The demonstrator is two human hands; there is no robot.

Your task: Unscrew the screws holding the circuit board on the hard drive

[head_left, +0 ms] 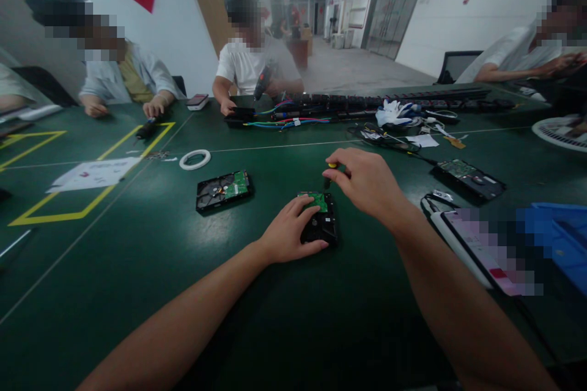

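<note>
A black hard drive (326, 220) with a green circuit board lies on the green table in front of me. My left hand (290, 229) rests over its left side, fingers spread on the board and casing. Above the drive's far edge, my right hand (362, 180) pinches a small screwdriver (327, 182) with a yellow-topped handle, its shaft pointing down. Whether the tip touches the drive cannot be made out. To the left lies a second hard drive (224, 190), board up. A third drive (470, 178) sits at the right.
A white ring (195, 159), a paper sheet (94, 174) and a cable bundle (358, 102) with white gloves (398, 113) lie farther off. At right are a pink-screened device (486, 250), a blue bin (562, 235) and a fan (562, 133). Several people sit around the table.
</note>
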